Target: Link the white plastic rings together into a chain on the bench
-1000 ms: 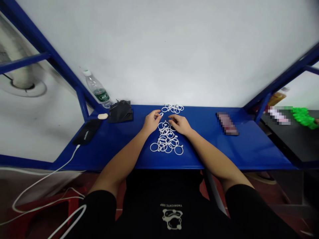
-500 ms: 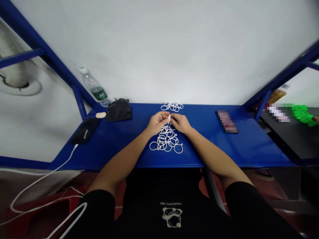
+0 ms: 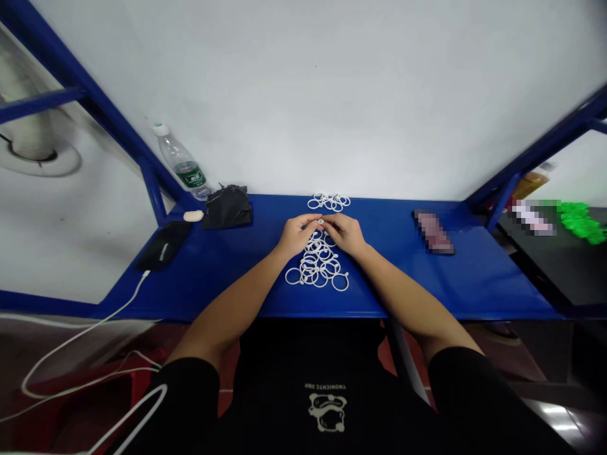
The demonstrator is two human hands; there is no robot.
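My left hand and my right hand meet over the blue table, fingertips pinched together. Between them shows a small white piece, apparently part of a white ring; the fingers cover the rest of it. Just below the hands, toward me, lies a heap of white plastic rings, each with a small knob. A smaller group of the same rings rests beyond my fingertips, close to the wall.
On the left are a black plastic bag, a clear bottle, a beige lump and a black power bank with a white cable. A phone lies to the right; bright green things sit on a dark surface beyond.
The white piece between my fingertips has turned from standing upright to showing a small round end. Both hands stay nearly in place. At the far right edge, another person's fingers have gone out of view.
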